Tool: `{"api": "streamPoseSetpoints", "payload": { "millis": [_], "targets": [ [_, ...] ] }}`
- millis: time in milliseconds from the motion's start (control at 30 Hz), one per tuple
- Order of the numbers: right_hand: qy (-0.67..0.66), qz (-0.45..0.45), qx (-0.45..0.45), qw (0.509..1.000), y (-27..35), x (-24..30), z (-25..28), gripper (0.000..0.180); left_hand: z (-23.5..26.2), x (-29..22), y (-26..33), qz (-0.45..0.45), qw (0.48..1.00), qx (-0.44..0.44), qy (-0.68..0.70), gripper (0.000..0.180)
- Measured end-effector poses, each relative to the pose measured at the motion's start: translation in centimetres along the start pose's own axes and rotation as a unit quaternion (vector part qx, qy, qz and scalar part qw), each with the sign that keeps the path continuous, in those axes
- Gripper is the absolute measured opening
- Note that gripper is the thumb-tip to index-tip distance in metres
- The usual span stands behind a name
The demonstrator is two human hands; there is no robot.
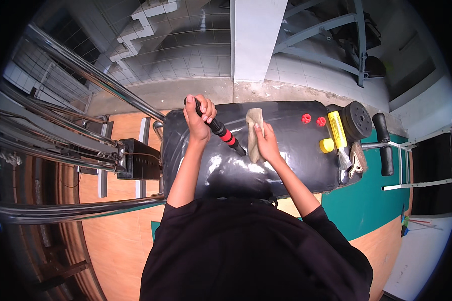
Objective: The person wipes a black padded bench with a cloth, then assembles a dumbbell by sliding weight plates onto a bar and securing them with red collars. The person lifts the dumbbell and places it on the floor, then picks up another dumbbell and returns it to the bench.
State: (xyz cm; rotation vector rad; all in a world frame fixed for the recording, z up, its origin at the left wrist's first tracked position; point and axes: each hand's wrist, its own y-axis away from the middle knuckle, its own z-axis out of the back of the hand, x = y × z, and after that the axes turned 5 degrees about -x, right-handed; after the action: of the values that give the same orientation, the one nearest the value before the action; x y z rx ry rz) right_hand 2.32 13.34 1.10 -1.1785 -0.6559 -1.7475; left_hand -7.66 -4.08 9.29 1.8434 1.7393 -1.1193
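Observation:
My left hand [200, 116] is wrapped round the upper end of a black dumbbell bar [217, 127] with ribbed sections and red bands. The bar slants down to the right, its lower tip close to a beige cloth [252, 125]. That cloth is gripped in my right hand [267, 141], thumb on top, and hangs toward the black padded bench [296, 160]. Two red star-shaped collars [306, 119] lie on the bench to the right. Beyond them are a yellow tube [336, 129], a round yellow cap [327, 145] and a black weight plate [356, 120].
A pale-handled brush [355, 163] lies at the bench's right end. Chrome rails [90, 70] of a machine run along the left, with a dark weight block [139, 159]. Black foam rollers [381, 128] stand beyond the bench over a green mat [371, 200]. A white pillar [256, 40] rises ahead.

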Motion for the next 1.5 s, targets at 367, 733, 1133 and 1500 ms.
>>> {"api": "streamPoseSetpoints", "payload": {
  "millis": [367,733,1133,1500],
  "targets": [
    [0.233,0.138,0.107,0.957,5.1,-8.8,-4.2,0.062,5.6,-2.3,1.3,-0.005,0.997,-0.025,0.071,0.049],
    [0.046,0.052,0.07,0.995,0.3,-0.7,-3.5,0.04,5.9,-4.5,3.0,-0.02,0.97,-0.216,-0.108,0.033],
    [0.156,0.255,0.109,0.948,5.8,-1.9,-6.7,0.066,9.3,-4.3,3.8,0.029,0.957,-0.258,0.133,0.032],
    [0.24,-0.013,0.183,0.953,2.4,-5.5,-3.5,0.039,11.5,-4.1,5.7,0.004,0.954,-0.248,0.169,0.033]
  ]
}}
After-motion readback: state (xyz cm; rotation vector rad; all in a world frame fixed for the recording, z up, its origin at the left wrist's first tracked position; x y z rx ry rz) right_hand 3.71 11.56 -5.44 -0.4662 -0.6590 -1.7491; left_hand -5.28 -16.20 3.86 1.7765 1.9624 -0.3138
